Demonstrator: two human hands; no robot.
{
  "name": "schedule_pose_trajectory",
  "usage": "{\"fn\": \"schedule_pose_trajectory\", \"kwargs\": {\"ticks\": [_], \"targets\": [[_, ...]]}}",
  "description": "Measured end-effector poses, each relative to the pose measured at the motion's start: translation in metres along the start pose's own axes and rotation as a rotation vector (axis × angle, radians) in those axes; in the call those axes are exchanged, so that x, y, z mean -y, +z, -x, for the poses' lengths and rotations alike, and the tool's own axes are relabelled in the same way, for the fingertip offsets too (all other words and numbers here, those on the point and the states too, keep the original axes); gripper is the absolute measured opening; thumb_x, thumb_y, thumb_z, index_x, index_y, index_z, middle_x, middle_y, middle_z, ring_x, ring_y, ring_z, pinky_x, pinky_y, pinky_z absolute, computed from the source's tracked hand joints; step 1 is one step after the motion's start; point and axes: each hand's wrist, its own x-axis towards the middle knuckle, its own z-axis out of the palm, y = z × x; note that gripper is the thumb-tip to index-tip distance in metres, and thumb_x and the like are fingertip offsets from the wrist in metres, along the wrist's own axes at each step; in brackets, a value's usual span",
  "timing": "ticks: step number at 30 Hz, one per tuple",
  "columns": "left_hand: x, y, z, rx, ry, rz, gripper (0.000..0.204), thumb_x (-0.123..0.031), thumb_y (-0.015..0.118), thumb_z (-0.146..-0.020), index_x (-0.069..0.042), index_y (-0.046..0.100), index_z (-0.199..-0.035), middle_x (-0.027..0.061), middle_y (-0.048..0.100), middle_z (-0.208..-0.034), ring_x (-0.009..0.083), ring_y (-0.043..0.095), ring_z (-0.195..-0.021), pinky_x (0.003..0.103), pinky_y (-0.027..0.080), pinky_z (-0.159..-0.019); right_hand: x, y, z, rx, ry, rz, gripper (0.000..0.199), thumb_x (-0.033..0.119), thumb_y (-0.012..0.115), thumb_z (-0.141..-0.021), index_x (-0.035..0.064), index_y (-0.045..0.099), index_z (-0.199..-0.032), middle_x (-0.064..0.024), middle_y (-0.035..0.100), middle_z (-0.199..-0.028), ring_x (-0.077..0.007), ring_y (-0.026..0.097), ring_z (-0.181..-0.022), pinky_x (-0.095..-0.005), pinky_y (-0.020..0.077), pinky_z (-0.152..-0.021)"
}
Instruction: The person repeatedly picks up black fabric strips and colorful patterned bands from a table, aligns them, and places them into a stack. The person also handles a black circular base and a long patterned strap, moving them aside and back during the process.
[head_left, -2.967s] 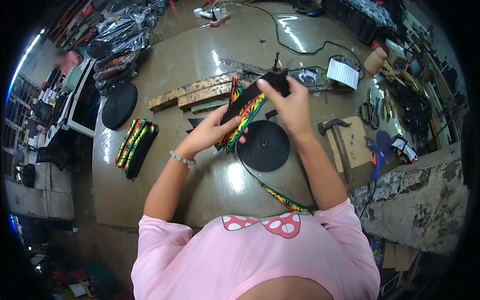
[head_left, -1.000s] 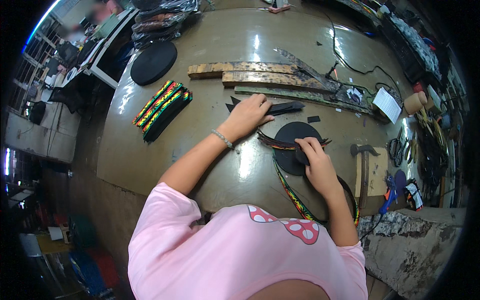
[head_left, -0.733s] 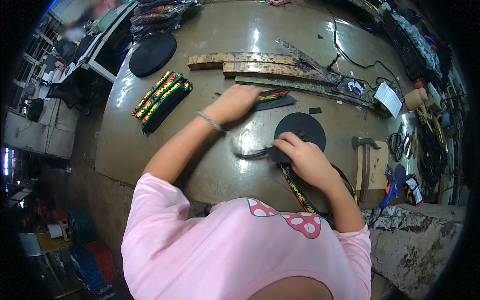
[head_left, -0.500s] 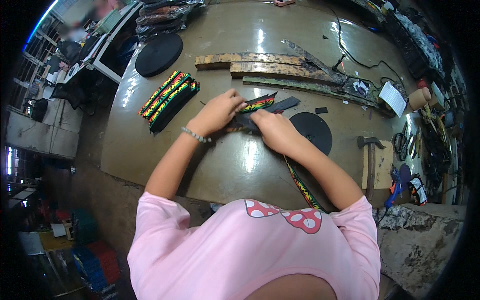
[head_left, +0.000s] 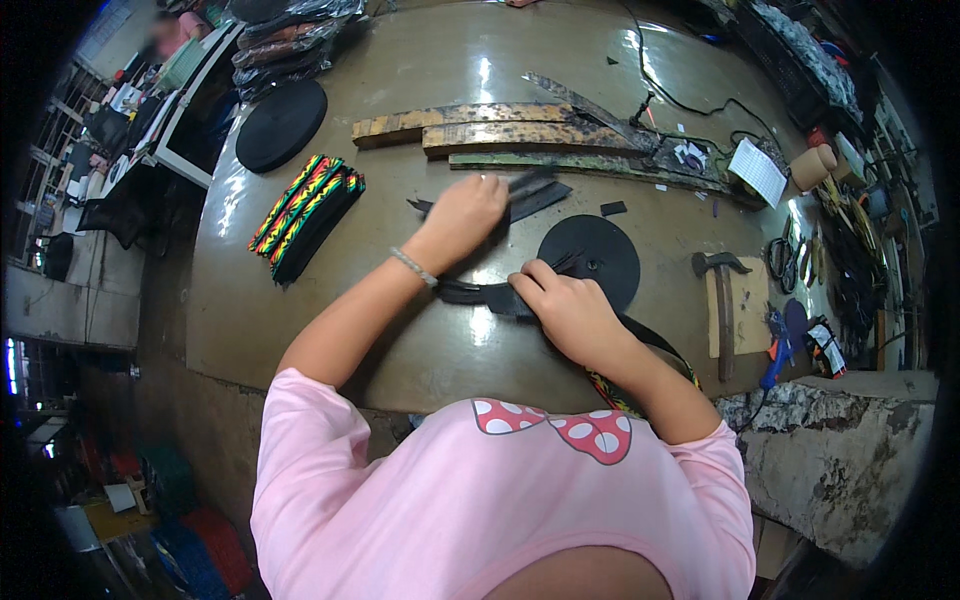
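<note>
My left hand (head_left: 465, 212), a bracelet at its wrist, is closed on dark strips (head_left: 538, 192); one pokes out blurred past the fingers. My right hand (head_left: 572, 308) pinches a flat black strap (head_left: 507, 299) nearer to me, and the strap's frayed-looking end reaches left beneath my left wrist. A band with a red, yellow and green pattern (head_left: 603, 386) trails from below my right forearm toward my shirt. Just beyond my right hand lies a flat black coil of strap (head_left: 602, 250). Folded patterned straps with a black side (head_left: 306, 216) form a bundle at the left.
Stained wooden bars (head_left: 530, 138) lie across the table's far half. A hammer (head_left: 722, 310) rests on a board at the right, near scissors (head_left: 782, 262) and a blue glue gun (head_left: 775, 350). Another black coil (head_left: 282, 125) is at the far left. A cable crosses the back right.
My hands have moved apart: the right came nearer to me with the strap, the left shifted slightly right and away. The strap now shows its black side. The whole view has shifted a little.
</note>
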Motion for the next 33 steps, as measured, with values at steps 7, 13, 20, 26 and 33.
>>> {"fn": "schedule_pose_trajectory", "kwargs": {"ticks": [7, 13, 20, 26, 33], "targets": [[-0.01, 0.015, -0.001, 0.048, 0.004, 0.159, 0.025, -0.013, 0.056, -0.078, 0.005, 0.057, -0.096, 0.0126, 0.054, -0.084, 0.0245, 0.058, -0.081, 0.035, 0.051, -0.068, -0.014, -0.008, 0.024, -0.009, -0.011, -0.302, 0.033, -0.001, 0.054, -0.071, 0.0072, 0.058, -0.102, -0.0109, 0.055, -0.101, -0.0338, 0.062, -0.077, -0.0425, 0.0503, -0.065], [0.011, -0.007, 0.018, 0.181, -0.064, 0.149, 0.017, -0.013, 0.054, -0.079, 0.001, 0.055, -0.089, 0.0132, 0.054, -0.087, 0.0296, 0.057, -0.083, 0.037, 0.051, -0.068, -0.028, 0.008, -0.02, -0.041, -0.079, -0.343, 0.037, -0.002, 0.058, -0.068, 0.0075, 0.059, -0.103, -0.0117, 0.055, -0.102, -0.0354, 0.06, -0.082, -0.045, 0.0494, -0.07], [0.009, -0.037, 0.068, 0.245, -0.191, 0.462, 0.028, -0.023, 0.051, -0.09, 0.002, 0.054, -0.103, 0.0183, 0.053, -0.104, 0.0355, 0.05, -0.098, 0.042, 0.041, -0.086, -0.031, 0.045, -0.077, -0.074, 0.155, -0.256, 0.027, 0.012, 0.061, -0.076, 0.0036, 0.054, -0.101, -0.0155, 0.058, -0.102, -0.0353, 0.06, -0.087, -0.0444, 0.0492, -0.072], [-0.015, -0.043, 0.071, 0.23, -0.211, 0.114, 0.041, -0.034, 0.057, -0.086, -0.009, 0.054, -0.119, 0.0112, 0.054, -0.108, 0.0275, 0.049, -0.103, 0.046, 0.033, -0.092, -0.036, 0.035, -0.078, -0.023, 0.207, -0.132, 0.068, 0.024, 0.073, -0.07, 0.0107, 0.04, -0.127, -0.0267, 0.033, -0.134, -0.0381, 0.063, -0.087, -0.0415, 0.0541, -0.068], [-0.021, -0.04, 0.088, -0.038, -0.446, 0.106, 0.056, -0.034, 0.073, -0.071, -0.009, 0.057, -0.118, 0.0121, 0.049, -0.12, 0.0304, 0.041, -0.118, 0.047, 0.028, -0.101, -0.047, 0.028, -0.091, 0.135, 0.25, -0.171, 0.08, 0.03, 0.078, -0.065, 0.0054, 0.04, -0.13, -0.0245, 0.044, -0.128, -0.0382, 0.06, -0.096, -0.044, 0.0509, -0.077]]}}
